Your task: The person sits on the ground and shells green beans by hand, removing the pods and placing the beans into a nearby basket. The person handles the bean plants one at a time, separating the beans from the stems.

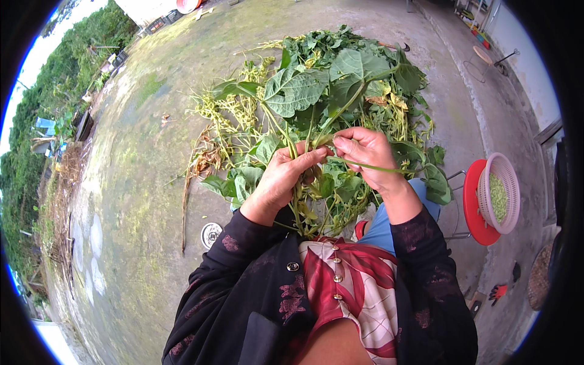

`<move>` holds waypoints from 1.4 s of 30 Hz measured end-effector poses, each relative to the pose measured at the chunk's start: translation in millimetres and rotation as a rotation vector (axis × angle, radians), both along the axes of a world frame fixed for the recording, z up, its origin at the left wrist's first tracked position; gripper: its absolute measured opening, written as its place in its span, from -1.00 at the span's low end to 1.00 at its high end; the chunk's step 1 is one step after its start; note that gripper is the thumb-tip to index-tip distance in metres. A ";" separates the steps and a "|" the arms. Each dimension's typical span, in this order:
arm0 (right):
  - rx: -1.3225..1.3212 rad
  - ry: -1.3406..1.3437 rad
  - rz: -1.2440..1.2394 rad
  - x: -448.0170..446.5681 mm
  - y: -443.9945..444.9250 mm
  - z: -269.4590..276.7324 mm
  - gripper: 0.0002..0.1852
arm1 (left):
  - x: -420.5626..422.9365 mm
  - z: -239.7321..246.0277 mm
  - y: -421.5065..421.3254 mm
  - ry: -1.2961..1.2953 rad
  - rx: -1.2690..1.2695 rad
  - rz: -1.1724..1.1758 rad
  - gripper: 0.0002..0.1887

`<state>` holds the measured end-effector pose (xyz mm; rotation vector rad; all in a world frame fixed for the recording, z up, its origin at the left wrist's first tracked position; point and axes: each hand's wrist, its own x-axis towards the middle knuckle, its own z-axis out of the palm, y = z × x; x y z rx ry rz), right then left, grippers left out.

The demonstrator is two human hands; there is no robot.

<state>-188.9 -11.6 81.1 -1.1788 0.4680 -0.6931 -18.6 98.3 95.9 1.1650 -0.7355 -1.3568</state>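
My left hand (285,175) is closed around the green stems of a leafy bean plant (294,91), held upright before my chest. Close to its thumb, my right hand (367,157) pinches a pale green piece of the same plant, which looks like a pod (323,140). A long leaf stalk (369,167) passes under the right fingers towards a drooping leaf at the right. Lower stems with yellowish pods (308,212) hang below the left hand. On the ground beyond lies a heap of cut bean plants (324,41), with stripped yellow-green stems (237,107) on its left side.
To my right, a pink plastic basket (513,196) of small green beans rests on a red round stool (472,205). A white round dish (211,235) sits on the concrete at the left. A sickle (405,47) lies behind the heap. A red-and-black glove (498,293) lies lower right.
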 end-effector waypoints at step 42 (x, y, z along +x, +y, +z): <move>-0.091 0.110 0.007 13.4 -46.6 -30.6 -0.79 | 7.5 -26.8 -65.2 0.024 -0.040 0.173 -0.85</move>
